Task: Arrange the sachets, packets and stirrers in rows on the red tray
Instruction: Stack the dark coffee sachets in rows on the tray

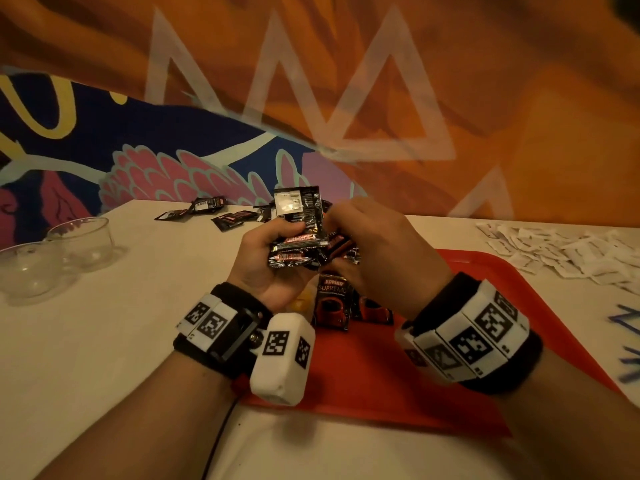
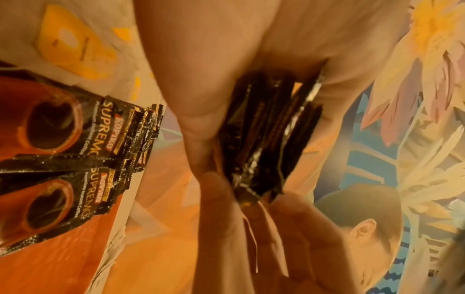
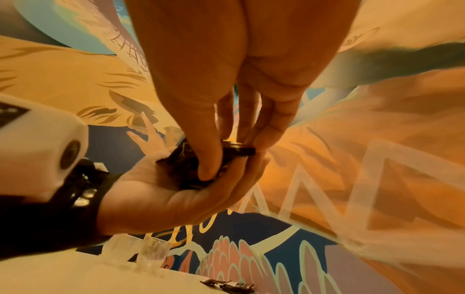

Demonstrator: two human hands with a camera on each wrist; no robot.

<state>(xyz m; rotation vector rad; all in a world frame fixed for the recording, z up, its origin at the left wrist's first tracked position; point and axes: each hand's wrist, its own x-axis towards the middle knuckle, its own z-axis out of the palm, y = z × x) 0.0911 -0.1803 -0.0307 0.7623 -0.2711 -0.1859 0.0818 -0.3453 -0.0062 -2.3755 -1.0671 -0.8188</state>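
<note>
the left hand (image 1: 277, 258) clutches a bunch of black kopiko coffee sachets (image 1: 301, 233) above the red tray (image 1: 485, 306) while the right hand (image 1: 377, 244) pinches one; light, slick and floppy, they are probably best gripped by a crimped edge.

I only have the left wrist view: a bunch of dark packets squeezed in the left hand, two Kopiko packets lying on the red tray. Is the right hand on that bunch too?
Observer: Yes. In the right wrist view the right hand pinches one packet at the edge of the bunch of dark packets that the left hand holds.
Operator: Any coffee packets not picked up yet?
Observer: Several loose black packets lie at the far side of the table, off the red tray.
Operator: Where are the white sachets?
Observer: A heap of white sachets lies on the table just beyond the tray's far right corner.
</note>
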